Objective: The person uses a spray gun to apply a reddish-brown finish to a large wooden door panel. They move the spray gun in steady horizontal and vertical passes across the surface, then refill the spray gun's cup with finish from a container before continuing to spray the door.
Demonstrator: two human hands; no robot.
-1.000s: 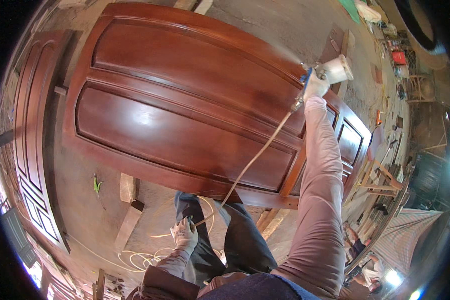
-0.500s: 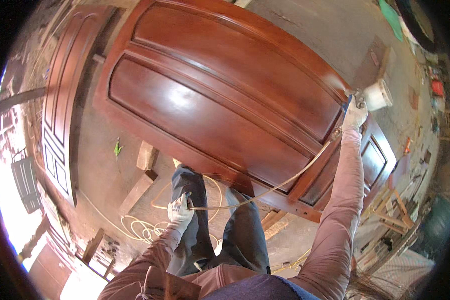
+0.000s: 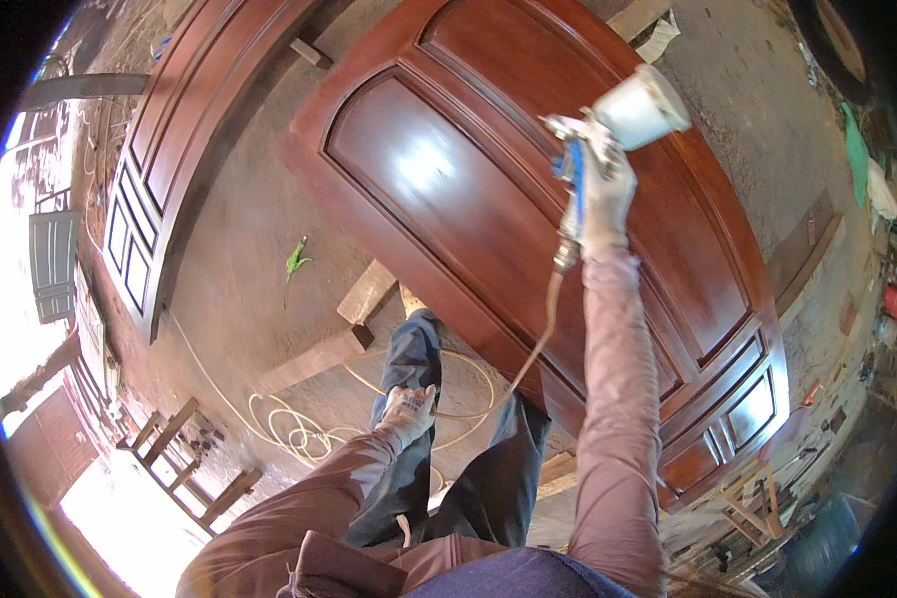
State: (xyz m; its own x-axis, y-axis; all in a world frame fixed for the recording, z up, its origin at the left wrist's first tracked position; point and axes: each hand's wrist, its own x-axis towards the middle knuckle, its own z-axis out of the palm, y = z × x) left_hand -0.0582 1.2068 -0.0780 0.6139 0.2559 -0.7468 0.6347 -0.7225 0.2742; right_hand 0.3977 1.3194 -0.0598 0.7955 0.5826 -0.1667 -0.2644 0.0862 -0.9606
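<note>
1. My gloved right hand [image 3: 600, 194] is raised over the large reddish-brown arched wooden door [image 3: 528, 229], which lies flat on supports above the earth floor [image 3: 239, 249]. Its fingers are wrapped tight around the blue-handled metal spray gun [image 3: 573, 184].
2. My gloved left hand [image 3: 409, 407] hangs low by my leg, fingers closed on the thin pale air hose [image 3: 533, 349] that runs up to the base of the gun. The slack lies in loops on the floor just beside my feet.
3. Progress, as I judge it: the arched upper panel under the gun shines wet and bright, so that part looks coated. The lower panels toward the far right also gleam. I cannot tell whether the whole face is evenly covered, nor how many coats it carries, so I reckon some passes along the frame and edges remain.
4. A second brown panelled door [image 3: 159, 169] lies on the floor to my left, well apart from the first. It looks duller from here; whether it has been sprayed I cannot say.
5. Containers: the only one near my hands is the white plastic cup [image 3: 640, 108] mounted on top of the gun, tilted away from me. Its wall is opaque, so the level of finish inside is hidden.
6. A wooden block [image 3: 367, 291] props the door's near edge, and a wooden stool frame [image 3: 184, 463] stands off to my lower left.
</note>
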